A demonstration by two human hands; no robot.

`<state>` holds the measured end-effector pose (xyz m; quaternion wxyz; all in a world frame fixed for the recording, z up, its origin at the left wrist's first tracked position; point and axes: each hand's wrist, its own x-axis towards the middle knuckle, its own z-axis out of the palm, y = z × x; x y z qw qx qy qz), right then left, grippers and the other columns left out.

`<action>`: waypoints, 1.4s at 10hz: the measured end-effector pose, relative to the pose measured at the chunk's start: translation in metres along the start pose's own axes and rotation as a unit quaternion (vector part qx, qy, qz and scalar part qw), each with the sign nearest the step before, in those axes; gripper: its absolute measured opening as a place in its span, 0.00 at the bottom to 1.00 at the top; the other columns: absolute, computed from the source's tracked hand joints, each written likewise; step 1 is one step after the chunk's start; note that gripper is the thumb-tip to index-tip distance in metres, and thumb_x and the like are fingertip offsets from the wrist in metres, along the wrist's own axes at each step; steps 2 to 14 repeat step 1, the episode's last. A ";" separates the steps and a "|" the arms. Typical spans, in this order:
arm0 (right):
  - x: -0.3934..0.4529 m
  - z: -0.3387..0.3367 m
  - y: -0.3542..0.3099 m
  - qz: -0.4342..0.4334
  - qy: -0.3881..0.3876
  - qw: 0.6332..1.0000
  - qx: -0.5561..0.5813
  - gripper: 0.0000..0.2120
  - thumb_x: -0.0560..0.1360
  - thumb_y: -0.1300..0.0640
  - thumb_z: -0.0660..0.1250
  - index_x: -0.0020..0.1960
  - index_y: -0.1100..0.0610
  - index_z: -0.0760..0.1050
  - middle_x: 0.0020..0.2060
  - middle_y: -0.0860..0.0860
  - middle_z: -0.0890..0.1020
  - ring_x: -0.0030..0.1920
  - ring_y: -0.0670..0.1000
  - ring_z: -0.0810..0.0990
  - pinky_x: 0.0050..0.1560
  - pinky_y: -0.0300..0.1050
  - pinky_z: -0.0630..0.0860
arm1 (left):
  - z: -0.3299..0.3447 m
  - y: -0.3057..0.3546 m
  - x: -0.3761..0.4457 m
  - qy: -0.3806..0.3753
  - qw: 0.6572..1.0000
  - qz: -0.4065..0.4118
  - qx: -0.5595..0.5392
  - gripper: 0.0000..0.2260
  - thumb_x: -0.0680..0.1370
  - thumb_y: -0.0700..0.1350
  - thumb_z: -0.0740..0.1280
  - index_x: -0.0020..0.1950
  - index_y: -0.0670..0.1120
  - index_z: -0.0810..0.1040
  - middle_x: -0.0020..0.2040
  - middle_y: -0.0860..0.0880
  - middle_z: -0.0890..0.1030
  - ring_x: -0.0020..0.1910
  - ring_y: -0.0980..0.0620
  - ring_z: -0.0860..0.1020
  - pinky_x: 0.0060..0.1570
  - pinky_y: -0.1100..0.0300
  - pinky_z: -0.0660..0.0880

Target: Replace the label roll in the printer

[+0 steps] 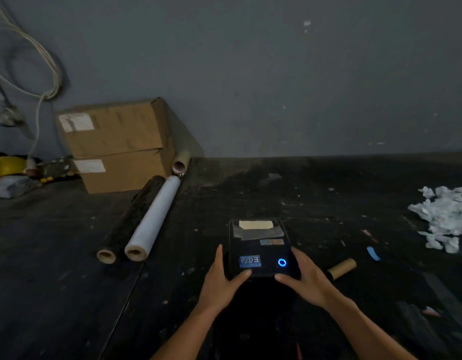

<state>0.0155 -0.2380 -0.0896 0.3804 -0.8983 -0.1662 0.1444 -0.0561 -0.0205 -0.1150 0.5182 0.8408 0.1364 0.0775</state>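
A small black label printer (261,249) sits on the dark table, its lid down, with a blue ring light at its front right and a blue sticker at its front left. A pale label shows through the window at its far end. My left hand (220,281) grips the printer's left side, thumb on the front edge. On the right side, my right hand (306,279) holds it the same way. An empty cardboard core (341,268) lies just right of my right hand.
Two long film rolls, one dark (132,219) and one white (153,218), lie left of the printer. Two stacked cardboard boxes (118,144) stand by the wall at the back left. A pile of torn white paper (445,216) lies at the right edge.
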 end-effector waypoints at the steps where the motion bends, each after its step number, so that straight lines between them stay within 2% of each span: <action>1: -0.023 -0.026 -0.033 -0.071 0.146 0.984 0.076 0.28 0.70 0.52 0.72 0.67 0.52 0.68 0.66 0.53 0.74 0.61 0.45 0.74 0.58 0.40 0.73 | 0.007 -0.023 -0.050 0.076 0.995 0.010 -0.063 0.41 0.66 0.56 0.76 0.73 0.61 0.56 0.70 0.52 0.72 0.61 0.62 0.73 0.63 0.61 0.68; 14: -0.023 -0.026 -0.033 -0.071 0.146 0.984 0.076 0.28 0.70 0.52 0.72 0.67 0.52 0.68 0.66 0.53 0.74 0.61 0.45 0.74 0.58 0.40 0.73 | 0.007 -0.023 -0.050 0.076 0.995 0.010 -0.063 0.41 0.66 0.56 0.76 0.73 0.61 0.56 0.70 0.52 0.72 0.61 0.62 0.73 0.63 0.61 0.68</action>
